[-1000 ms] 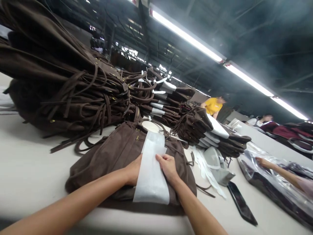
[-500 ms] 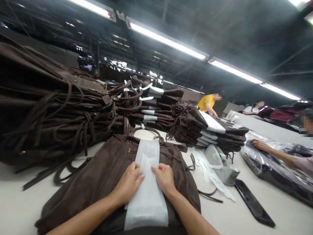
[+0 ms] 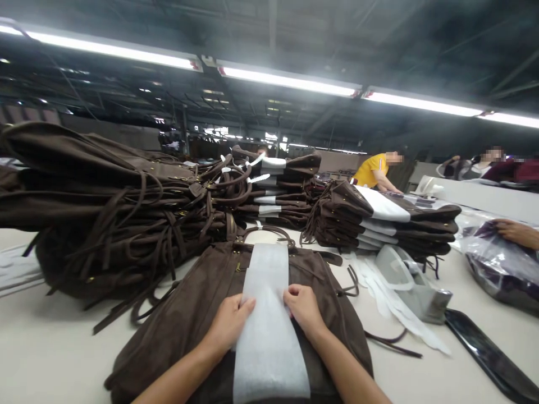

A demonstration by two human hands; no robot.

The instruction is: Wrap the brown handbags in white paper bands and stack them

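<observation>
A dark brown handbag (image 3: 202, 306) lies flat in front of me on the pale table, its handles pointing away. Down its middle runs a translucent white wrapping strip (image 3: 269, 342), which looks like thin foam or paper. My left hand (image 3: 229, 320) grips the strip's left edge, thumb on top and fingertips hidden underneath. At the opposite edge, my right hand (image 3: 304, 306) pinches the strip between thumb and curled fingers. Both hands rest low over the bag.
Stacked brown bags (image 3: 138, 224) rise at the left, with another strip-wrapped stack (image 3: 387, 219) at the right. Beside it are a grey tape dispenser (image 3: 421, 289), loose white strips (image 3: 396, 308) and a black phone-like object (image 3: 490, 350). Another person's hand (image 3: 517, 231) touches a plastic-wrapped bundle (image 3: 499, 264).
The strip's creased middle lies smoother, and my hands sit slightly farther apart at its edges. My view has levelled, shifting the scene rightward.
</observation>
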